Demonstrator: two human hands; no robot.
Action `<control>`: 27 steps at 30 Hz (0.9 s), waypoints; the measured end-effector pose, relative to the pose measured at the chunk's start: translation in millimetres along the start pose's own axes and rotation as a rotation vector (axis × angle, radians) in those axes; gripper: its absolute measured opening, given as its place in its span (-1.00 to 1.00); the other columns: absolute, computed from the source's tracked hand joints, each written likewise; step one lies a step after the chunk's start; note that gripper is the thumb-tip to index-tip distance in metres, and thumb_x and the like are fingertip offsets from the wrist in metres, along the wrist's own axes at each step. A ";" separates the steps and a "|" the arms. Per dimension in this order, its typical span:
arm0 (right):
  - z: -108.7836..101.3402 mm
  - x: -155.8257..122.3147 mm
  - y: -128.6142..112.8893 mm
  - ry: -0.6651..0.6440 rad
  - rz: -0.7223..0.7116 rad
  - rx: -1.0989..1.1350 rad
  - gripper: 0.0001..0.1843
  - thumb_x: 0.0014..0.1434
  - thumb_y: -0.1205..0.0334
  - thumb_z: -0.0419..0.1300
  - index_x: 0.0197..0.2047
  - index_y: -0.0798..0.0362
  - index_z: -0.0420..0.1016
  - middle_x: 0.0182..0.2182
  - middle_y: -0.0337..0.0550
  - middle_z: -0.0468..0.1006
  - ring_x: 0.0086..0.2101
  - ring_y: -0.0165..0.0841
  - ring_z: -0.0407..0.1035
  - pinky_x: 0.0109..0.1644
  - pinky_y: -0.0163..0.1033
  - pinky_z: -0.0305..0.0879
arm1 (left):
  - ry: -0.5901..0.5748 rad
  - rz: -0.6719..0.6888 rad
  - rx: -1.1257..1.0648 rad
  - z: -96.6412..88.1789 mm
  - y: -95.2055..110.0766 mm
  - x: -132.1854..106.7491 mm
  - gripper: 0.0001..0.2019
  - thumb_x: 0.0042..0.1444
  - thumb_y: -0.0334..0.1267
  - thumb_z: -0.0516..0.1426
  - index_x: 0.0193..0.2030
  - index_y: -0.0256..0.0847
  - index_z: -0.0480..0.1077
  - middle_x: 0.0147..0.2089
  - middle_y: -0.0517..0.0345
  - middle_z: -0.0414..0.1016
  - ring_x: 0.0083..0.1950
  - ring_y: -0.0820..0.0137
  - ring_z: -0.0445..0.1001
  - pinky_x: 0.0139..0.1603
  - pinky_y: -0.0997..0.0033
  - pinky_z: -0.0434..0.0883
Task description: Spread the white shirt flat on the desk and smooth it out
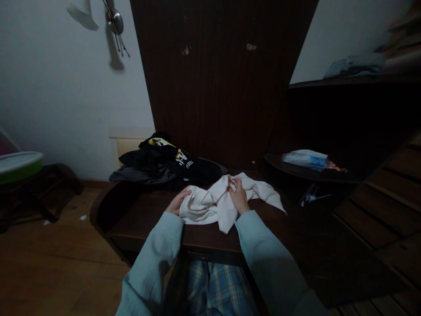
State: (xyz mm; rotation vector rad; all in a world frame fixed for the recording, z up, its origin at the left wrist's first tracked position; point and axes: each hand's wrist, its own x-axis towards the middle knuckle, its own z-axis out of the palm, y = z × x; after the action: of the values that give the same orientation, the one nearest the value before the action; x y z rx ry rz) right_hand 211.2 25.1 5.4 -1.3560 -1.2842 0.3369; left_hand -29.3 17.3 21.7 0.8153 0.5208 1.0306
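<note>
A crumpled white garment (205, 208) lies on the dark wooden table (148, 226) in front of me, one end spread out to the right. What kind of garment it is cannot be made out. At its left edge, my left hand (177, 202) is closed on the cloth, with the fingertips partly behind it. My right hand (239, 196) pinches a raised fold near the middle. Behind the white garment sits a heap of dark clothes (158, 164), the black one on top bearing white letters and a yellow patch.
A tall dark panel (217, 96) rises behind the table. On the right, a curved shelf (279, 163) holds a plastic packet (305, 159), with folded cloth (357, 65) on a higher shelf. A green basin (21, 166) rests on a stool (49, 180) at left.
</note>
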 end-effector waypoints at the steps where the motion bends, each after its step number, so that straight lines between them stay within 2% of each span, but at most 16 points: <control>1: 1.9 -0.4 1.9 -0.011 -0.012 0.000 -0.63 -0.06 0.22 0.06 -0.11 0.00 0.24 -0.16 -0.04 0.48 -0.12 -0.21 0.35 -0.05 -0.09 0.20 | 0.047 0.040 -0.033 -1.7 -0.1 3.6 -0.85 -0.13 -0.41 0.15 -0.34 -0.24 0.36 -0.42 0.20 0.48 -0.34 0.37 0.49 -0.18 0.37 0.41; 4: 5.2 -1.3 5.3 -0.042 -0.020 0.000 -0.49 -0.08 0.22 0.08 0.00 0.05 0.17 -0.05 0.02 0.39 -0.02 -0.20 0.28 0.06 -0.04 0.14 | 0.170 0.118 -0.088 -9.7 -0.9 13.8 -0.83 -0.09 -0.39 0.13 -0.28 -0.26 0.37 -0.38 0.17 0.51 -0.28 0.34 0.50 -0.11 0.32 0.40; 6: 6.4 -2.0 5.2 -0.076 -0.011 0.032 -0.45 -0.07 0.22 0.09 0.04 0.05 0.13 0.00 0.03 0.35 0.03 -0.21 0.24 0.11 -0.04 0.11 | 0.201 0.128 -0.078 -13.2 -2.2 17.4 -0.82 -0.07 -0.39 0.12 -0.27 -0.29 0.39 -0.31 0.11 0.53 -0.23 0.32 0.50 -0.09 0.32 0.39; 9: 9.2 -3.5 2.5 -0.145 0.014 0.184 -0.48 -0.07 0.21 0.12 0.01 -0.01 0.13 0.02 -0.03 0.34 0.06 -0.25 0.21 0.13 -0.07 0.08 | 0.130 0.097 -0.018 -10.4 -5.5 16.6 -0.84 -0.09 -0.41 0.14 -0.30 -0.29 0.39 -0.13 0.05 0.51 -0.13 0.30 0.47 -0.03 0.32 0.36; 11: 12.1 -4.7 -0.4 -0.204 0.039 0.346 -0.51 -0.10 0.20 0.16 -0.05 -0.03 0.15 0.01 -0.06 0.36 0.05 -0.27 0.23 0.12 -0.09 0.10 | 0.051 0.057 0.026 -4.3 -8.2 14.1 -0.87 -0.11 -0.43 0.17 -0.35 -0.28 0.37 0.01 0.02 0.44 -0.04 0.27 0.44 0.01 0.29 0.33; 13: 14.6 -6.0 -4.1 -0.275 0.093 0.515 -0.53 -0.13 0.20 0.20 -0.11 -0.05 0.16 -0.03 -0.09 0.39 0.00 -0.28 0.27 0.08 -0.12 0.15 | 0.020 0.049 0.056 1.6 -10.5 12.6 -0.86 -0.12 -0.43 0.20 -0.38 -0.27 0.33 0.10 0.00 0.36 0.03 0.24 0.40 0.05 0.25 0.30; 15: 15.4 -7.6 -9.1 -0.360 0.178 0.643 -0.53 -0.17 0.20 0.24 -0.16 -0.06 0.17 -0.07 -0.13 0.41 -0.07 -0.29 0.33 0.01 -0.15 0.22 | 0.034 0.097 0.062 4.9 -11.8 12.4 -0.83 -0.12 -0.40 0.23 -0.37 -0.26 0.31 0.16 -0.01 0.30 0.10 0.23 0.34 0.09 0.21 0.26; 18: 13.0 -11.8 -18.4 -0.546 0.299 0.702 -0.56 -0.19 0.20 0.27 -0.20 -0.06 0.22 -0.15 -0.20 0.47 -0.20 -0.32 0.39 -0.12 -0.20 0.27 | 0.030 0.201 0.038 4.7 -11.4 12.5 -0.78 -0.14 -0.34 0.26 -0.35 -0.25 0.32 0.21 -0.02 0.23 0.20 0.23 0.22 0.15 0.20 0.19; 21: 11.5 -19.1 -26.7 -0.797 0.366 0.683 -0.61 -0.20 0.22 0.27 -0.24 -0.02 0.29 -0.33 -0.27 0.51 -0.34 -0.36 0.39 -0.22 -0.26 0.26 | -0.079 0.225 0.081 4.2 -10.0 9.9 -0.77 -0.17 -0.28 0.29 -0.39 -0.26 0.36 0.27 0.00 0.13 0.25 0.19 0.13 0.19 0.21 0.13; 23: 13.7 -24.9 -29.7 -0.942 0.383 0.687 -0.62 -0.21 0.24 0.27 -0.25 0.00 0.31 -0.41 -0.29 0.50 -0.38 -0.38 0.38 -0.26 -0.28 0.25 | -0.203 0.157 0.167 6.0 -9.5 7.3 -0.79 -0.20 -0.28 0.31 -0.43 -0.27 0.39 0.28 -0.03 0.11 0.25 0.15 0.13 0.18 0.20 0.12; 25: 18.3 -29.9 -30.6 -0.991 0.382 0.699 -0.61 -0.24 0.28 0.28 -0.25 0.01 0.33 -0.42 -0.29 0.50 -0.38 -0.38 0.39 -0.25 -0.29 0.24 | -0.311 0.067 0.257 8.6 -9.7 5.7 -0.79 -0.22 -0.28 0.32 -0.44 -0.29 0.42 0.25 -0.07 0.14 0.22 0.11 0.17 0.15 0.19 0.14; 27: 23.2 -32.8 -30.3 -0.956 0.373 0.706 -0.57 -0.27 0.31 0.28 -0.24 0.02 0.33 -0.40 -0.28 0.51 -0.36 -0.38 0.39 -0.25 -0.29 0.24 | -0.353 0.034 0.321 10.1 -10.3 5.8 -0.79 -0.24 -0.26 0.32 -0.45 -0.30 0.44 0.22 -0.10 0.20 0.17 0.12 0.24 0.10 0.23 0.18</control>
State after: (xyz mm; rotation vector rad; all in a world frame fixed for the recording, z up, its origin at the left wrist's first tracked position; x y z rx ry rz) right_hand 166.6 2.0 8.7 -0.7881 -1.4166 1.6761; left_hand -13.9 16.2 19.5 1.2669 0.3732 0.8177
